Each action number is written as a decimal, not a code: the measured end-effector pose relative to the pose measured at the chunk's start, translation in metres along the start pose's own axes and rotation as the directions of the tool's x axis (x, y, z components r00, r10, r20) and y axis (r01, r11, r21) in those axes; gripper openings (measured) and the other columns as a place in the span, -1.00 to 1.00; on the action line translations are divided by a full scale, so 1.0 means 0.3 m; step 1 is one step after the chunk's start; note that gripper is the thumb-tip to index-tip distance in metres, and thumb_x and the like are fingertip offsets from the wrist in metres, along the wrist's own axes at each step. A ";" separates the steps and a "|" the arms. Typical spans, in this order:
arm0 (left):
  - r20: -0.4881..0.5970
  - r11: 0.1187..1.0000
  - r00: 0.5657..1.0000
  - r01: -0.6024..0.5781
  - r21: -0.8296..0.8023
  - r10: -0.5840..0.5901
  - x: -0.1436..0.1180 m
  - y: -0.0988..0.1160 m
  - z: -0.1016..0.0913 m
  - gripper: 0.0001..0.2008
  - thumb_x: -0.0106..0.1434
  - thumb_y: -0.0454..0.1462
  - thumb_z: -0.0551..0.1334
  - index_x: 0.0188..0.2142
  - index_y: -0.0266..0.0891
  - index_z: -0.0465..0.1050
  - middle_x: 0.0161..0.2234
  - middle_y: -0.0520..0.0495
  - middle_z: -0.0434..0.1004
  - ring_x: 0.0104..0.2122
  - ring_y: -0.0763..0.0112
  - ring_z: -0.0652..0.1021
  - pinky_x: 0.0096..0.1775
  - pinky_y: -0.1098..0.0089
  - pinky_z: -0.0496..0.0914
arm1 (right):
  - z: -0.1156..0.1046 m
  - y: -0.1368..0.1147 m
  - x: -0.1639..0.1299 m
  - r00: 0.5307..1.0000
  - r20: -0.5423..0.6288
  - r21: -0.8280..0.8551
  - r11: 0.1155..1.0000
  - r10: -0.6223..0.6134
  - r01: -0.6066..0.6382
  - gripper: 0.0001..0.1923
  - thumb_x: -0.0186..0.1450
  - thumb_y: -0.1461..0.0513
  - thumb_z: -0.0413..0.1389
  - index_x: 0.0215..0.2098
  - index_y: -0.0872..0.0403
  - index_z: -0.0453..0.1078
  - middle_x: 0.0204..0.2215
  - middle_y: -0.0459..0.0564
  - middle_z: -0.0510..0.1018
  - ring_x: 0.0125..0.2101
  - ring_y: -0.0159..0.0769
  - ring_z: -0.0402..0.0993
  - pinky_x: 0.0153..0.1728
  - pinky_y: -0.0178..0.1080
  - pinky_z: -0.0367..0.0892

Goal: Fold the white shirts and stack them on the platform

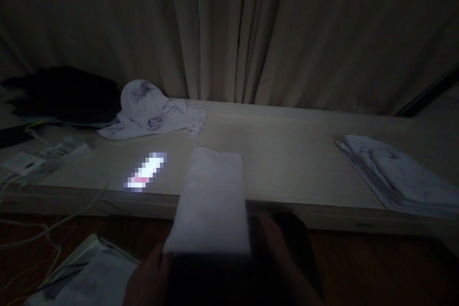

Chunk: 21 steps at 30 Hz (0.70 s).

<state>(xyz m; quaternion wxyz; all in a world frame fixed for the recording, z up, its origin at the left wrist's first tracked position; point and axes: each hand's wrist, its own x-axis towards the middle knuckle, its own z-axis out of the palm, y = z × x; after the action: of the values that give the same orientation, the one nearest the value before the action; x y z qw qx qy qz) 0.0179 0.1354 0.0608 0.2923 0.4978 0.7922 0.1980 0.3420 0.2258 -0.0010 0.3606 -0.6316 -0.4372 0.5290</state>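
Note:
A folded white cloth [215, 196], rectangular and smooth, lies partly on the tabletop and reaches over its front edge toward me. At its near left corner is my left hand [150, 270], with the fingers closed on the fabric. My right hand [273, 234] is just right of the cloth and apart from it, in front of the table edge. Its fingers look stretched out and hold nothing I can see, though they are dim and slightly blurred.
On the pale table [287, 162] are a crumpled white garment [154, 112], a dark clothes pile [64, 95], a lit phone-shaped screen [146, 171], and a power strip [68, 148] with cables. Folded white clothes [394, 169] are stacked right. A bag-like container [93, 272] stands lower left; curtains [222, 33] hang behind.

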 end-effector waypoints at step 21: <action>0.020 0.997 1.000 0.001 0.081 -0.003 0.023 -0.114 0.078 -0.76 0.15 -0.17 0.02 -0.28 -0.06 0.44 -0.37 -0.04 0.59 -0.35 0.18 0.58 -0.32 0.30 0.38 | 0.099 -0.027 -0.022 0.999 -0.045 0.052 0.999 0.016 -0.014 -0.35 -0.15 -0.23 0.15 -0.40 0.14 0.46 -0.37 0.16 0.59 -0.27 -0.01 0.48 -0.23 -0.10 0.35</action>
<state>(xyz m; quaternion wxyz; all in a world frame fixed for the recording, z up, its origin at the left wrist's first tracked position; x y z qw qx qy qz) 0.0081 0.1276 0.0209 0.2802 0.5105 0.7970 0.1603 0.3110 0.2222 0.0034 0.3823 -0.6372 -0.4105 0.5285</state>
